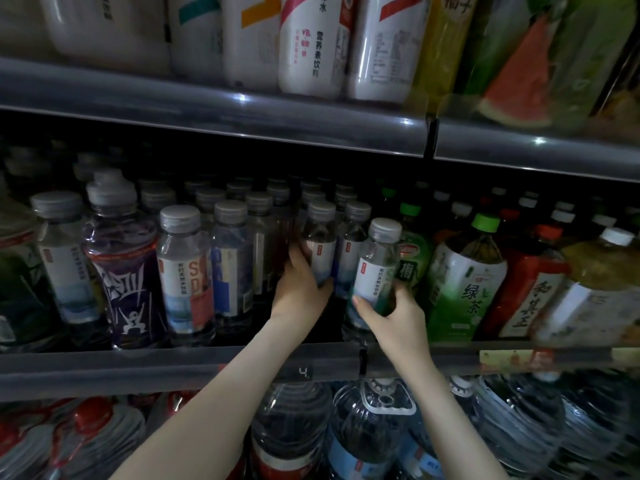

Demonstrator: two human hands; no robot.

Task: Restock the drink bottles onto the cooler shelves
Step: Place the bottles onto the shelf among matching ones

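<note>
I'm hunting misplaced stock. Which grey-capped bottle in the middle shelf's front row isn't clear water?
The purple bottle: dark purple, with white graffiti-style print and a taller cap. The clear bottles on either side of it carry pale labels.

Number 4 label [304,373], yellow price tag [504,360]

At twelve o'clock on the top shelf, the white bottle [313,46] reads "VB" and "营养素饮料". The yellow bottle [446,46] at one o'clock bears "柚子". The soda water bottle [375,271] gripped by the right hand [394,317] reads "苏打天然水饮品". So does the front water bottle [183,271] at nine o'clock, beside a large "S" and "D". At three o'clock the green bottle [464,289] says "绿茶" and the red bottle [530,299] "和其正". The shelf rail [325,372] at six o'clock shows "4". The left hand [298,289] grips a rear water bottle [320,237] with an unreadable red tag.
</note>
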